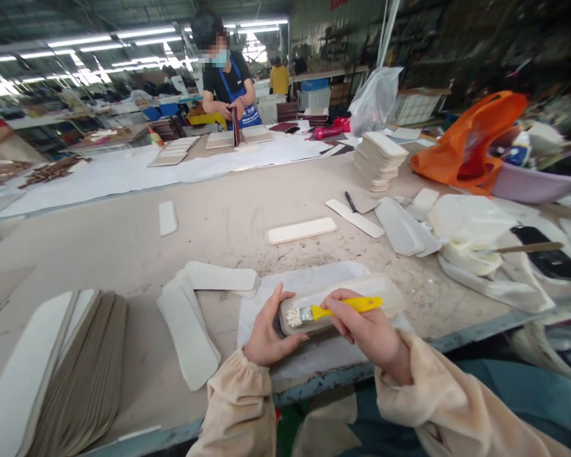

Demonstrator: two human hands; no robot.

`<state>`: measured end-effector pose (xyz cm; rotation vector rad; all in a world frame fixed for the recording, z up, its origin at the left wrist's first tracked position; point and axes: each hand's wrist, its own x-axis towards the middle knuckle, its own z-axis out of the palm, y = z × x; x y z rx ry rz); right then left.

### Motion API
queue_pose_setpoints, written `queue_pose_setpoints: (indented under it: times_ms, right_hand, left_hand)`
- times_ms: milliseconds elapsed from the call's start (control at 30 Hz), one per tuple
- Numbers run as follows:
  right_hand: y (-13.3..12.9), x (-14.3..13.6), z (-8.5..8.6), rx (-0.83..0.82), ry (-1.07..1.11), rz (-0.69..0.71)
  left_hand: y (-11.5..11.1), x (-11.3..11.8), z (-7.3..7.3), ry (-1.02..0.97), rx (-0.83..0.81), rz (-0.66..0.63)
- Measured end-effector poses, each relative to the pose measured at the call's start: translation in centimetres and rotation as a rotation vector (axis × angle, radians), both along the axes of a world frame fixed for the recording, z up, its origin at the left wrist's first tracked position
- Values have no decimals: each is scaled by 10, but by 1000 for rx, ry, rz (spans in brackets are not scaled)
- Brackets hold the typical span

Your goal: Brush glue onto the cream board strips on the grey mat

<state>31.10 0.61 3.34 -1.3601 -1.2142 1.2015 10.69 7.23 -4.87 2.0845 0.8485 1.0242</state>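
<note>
My right hand grips a paintbrush by its yellow handle. Pale bristles, clumped with something whitish, press on the left end of a long board with rounded ends. Around that same end curls my left hand, thumb at the near side and fingers at the far side. The board seems to be the top of a small stack, though its edge is partly hidden by my hands. Beneath it lies a white sheet. Just left are overlapping white rounded strips.
A large fanned stack of boards stands front left. Single strips lie farther back. On the right are a stack of pale boards, a creased plastic bag, a black phone and an orange bag. A co-worker stands across the table.
</note>
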Motion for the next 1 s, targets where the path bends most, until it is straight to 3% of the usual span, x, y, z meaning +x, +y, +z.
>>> queue_pose_setpoints:
  times_ms: [133, 533, 733, 833, 1000]
  right_hand:
    - [1, 4, -3, -24, -79, -10]
    - [-16, 103, 17, -59, -450, -244]
    - [-21, 127, 31, -34, -750, -352]
    - [-26, 130, 35, 101, -910, -361]
    - [-43, 121, 36, 526, -1149, -292]
  left_hand:
    - [0, -1, 0, 24, 5, -4]
    - [1, -1, 0, 90, 74, 31]
    - [2, -2, -2, 108, 101, 46]
    - [2, -2, -1, 119, 100, 53]
    - [2, -1, 0, 111, 125, 46]
